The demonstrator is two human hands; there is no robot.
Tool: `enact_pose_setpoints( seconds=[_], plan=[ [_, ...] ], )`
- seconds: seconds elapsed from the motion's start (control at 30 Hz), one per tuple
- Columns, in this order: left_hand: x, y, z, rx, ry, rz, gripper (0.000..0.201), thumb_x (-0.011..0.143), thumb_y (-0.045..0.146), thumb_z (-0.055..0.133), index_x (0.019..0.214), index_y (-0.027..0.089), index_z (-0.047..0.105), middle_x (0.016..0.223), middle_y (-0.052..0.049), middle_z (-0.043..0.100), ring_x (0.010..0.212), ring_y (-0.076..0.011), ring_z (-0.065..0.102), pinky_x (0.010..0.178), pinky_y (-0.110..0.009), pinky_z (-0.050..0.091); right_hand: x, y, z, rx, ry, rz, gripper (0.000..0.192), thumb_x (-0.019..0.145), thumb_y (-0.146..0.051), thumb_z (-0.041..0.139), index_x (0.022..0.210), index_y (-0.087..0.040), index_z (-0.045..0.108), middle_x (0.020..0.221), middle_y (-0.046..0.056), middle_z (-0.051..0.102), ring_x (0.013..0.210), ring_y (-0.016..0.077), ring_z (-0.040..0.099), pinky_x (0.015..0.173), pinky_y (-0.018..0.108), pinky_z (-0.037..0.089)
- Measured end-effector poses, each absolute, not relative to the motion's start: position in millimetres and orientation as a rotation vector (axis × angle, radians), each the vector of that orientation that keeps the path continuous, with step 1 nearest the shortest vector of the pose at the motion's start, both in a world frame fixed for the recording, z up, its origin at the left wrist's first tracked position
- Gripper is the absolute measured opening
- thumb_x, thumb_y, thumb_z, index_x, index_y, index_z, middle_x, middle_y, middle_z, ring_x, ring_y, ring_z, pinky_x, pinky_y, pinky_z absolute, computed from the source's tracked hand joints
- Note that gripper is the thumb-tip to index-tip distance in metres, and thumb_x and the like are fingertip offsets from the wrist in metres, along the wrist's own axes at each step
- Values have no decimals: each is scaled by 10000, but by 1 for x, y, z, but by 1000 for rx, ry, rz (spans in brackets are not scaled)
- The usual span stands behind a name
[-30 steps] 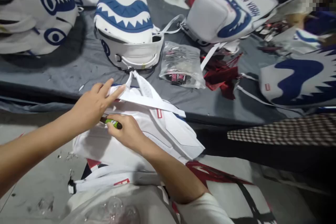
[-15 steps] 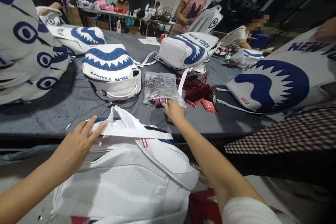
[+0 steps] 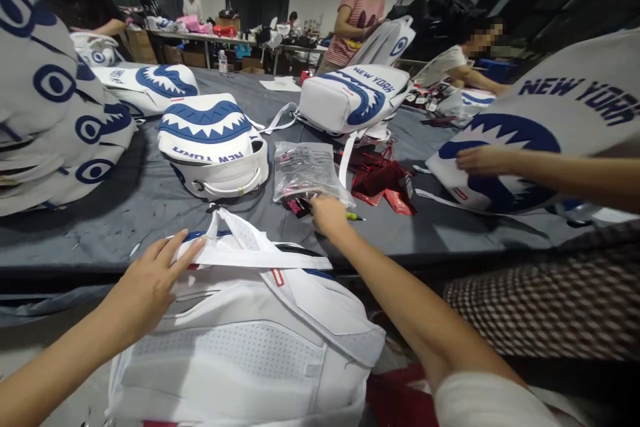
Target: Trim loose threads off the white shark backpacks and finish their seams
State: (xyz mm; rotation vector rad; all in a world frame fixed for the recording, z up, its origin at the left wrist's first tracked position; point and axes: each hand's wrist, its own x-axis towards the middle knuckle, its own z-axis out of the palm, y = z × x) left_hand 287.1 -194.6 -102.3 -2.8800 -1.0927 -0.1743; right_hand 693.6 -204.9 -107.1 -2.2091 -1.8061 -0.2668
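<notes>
A white backpack (image 3: 235, 340) lies in front of me, its dotted back panel and straps upward, against the table edge. My left hand (image 3: 155, 273) rests on its upper left part, fingers stretched out beside a white strap (image 3: 270, 260). My right hand (image 3: 329, 215) is at the mouth of a clear plastic bag (image 3: 306, 167), its fingers closed. Dark tags with pink parts (image 3: 295, 205) show at that mouth beside my fingertips. A yellow-green pointed tool (image 3: 354, 216) sticks out to the right of the hand; whether it is held I cannot tell.
White-and-blue backpacks stand on the grey-covered table (image 3: 240, 240), one (image 3: 210, 140) just ahead. Red packets (image 3: 380, 180) lie right of the plastic bag. At right a co-worker's hand (image 3: 483, 160) touches another backpack (image 3: 500, 127). Stacked backpacks (image 3: 55, 107) rise at left.
The tags at the bag's mouth have shifted, and my right fingers reach further over them. The yellow-green tool now shows beside that hand. The co-worker's hand came down onto the right backpack.
</notes>
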Motion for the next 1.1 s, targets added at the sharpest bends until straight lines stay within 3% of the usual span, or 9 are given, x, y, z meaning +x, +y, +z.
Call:
enact_pose_setpoints(
  seconds=[0.13, 0.23, 0.37, 0.57, 0.67, 0.73, 0.83, 0.9, 1.1],
  plan=[
    [286, -215, -65, -3081, -1281, -571, 555, 933, 356, 560, 1477, 378, 451, 1581, -71, 401, 1401, -317, 456, 1059, -500, 491, 658, -256, -67, -1943, -1947, -463, 298, 911, -44, 484, 1035, -163, 727, 1024, 126, 748, 999, 236, 665, 841, 355, 532],
    [299, -248, -42, -2873, -1546, -1296, 263, 958, 425, 535, 1103, 290, 709, 1235, -69, 677, 1120, -247, 634, 966, -431, 539, 612, -296, -49, -1406, -2098, -612, 358, 914, -55, 507, 1204, -177, 678, 1147, 99, 739, 1086, 246, 648, 923, 383, 551],
    [319, -281, -39, -3426, -1947, -1553, 303, 933, 471, 560, 888, 184, 646, 813, -24, 682, 662, -131, 613, 619, -267, 545, 554, -331, -47, -917, -2309, -547, 358, 935, -82, 520, 1262, -158, 644, 1144, 131, 741, 1087, 261, 671, 910, 399, 581],
    [296, -310, -68, -3131, -1784, -1475, 155, 922, 299, 579, 813, 192, 606, 625, 34, 590, 551, -89, 515, 559, -222, 424, 515, -336, -47, -1001, -2199, -62, 253, 962, -210, 586, 1205, -158, 631, 1083, 135, 736, 999, 229, 695, 827, 348, 592],
    [283, -322, -83, -3049, -1428, -1522, 116, 955, 259, 548, 984, 216, 652, 765, -8, 703, 653, -121, 629, 649, -249, 505, 507, -331, -43, -1036, -2298, 67, 168, 954, -115, 526, 992, -188, 673, 818, 49, 718, 762, 174, 676, 663, 279, 543],
    [276, -322, -96, -2933, -1282, -1542, 244, 952, 272, 572, 1185, 221, 617, 1013, -74, 743, 925, -181, 697, 852, -314, 554, 503, -324, -44, -1110, -2309, -12, 217, 940, -83, 491, 924, -197, 675, 783, 44, 710, 725, 172, 660, 633, 275, 502],
    [266, -312, -125, -2679, -1418, -1260, 460, 916, 311, 630, 1358, 228, 537, 1471, -189, 510, 1401, -347, 440, 1115, -565, 401, 497, -309, -52, -1229, -2238, -138, 216, 932, -100, 489, 923, -206, 678, 829, 52, 734, 736, 173, 666, 645, 271, 464],
    [261, -304, -147, -2603, -1505, -1076, 381, 915, 267, 618, 1291, 214, 581, 1598, -214, 303, 1481, -398, 290, 1123, -645, 350, 490, -300, -58, -1333, -2317, -151, 214, 917, -95, 498, 898, -205, 681, 791, 39, 728, 710, 166, 659, 608, 263, 413],
    [256, -291, -192, -2608, -1223, -1389, 352, 879, 121, 631, 1218, 194, 566, 1604, -184, 199, 1477, -344, 310, 1110, -540, 452, 460, -282, -55, -1700, -2794, 65, 259, 861, -49, 513, 924, -210, 706, 813, 43, 745, 738, 178, 682, 548, 284, 268]
  ],
)
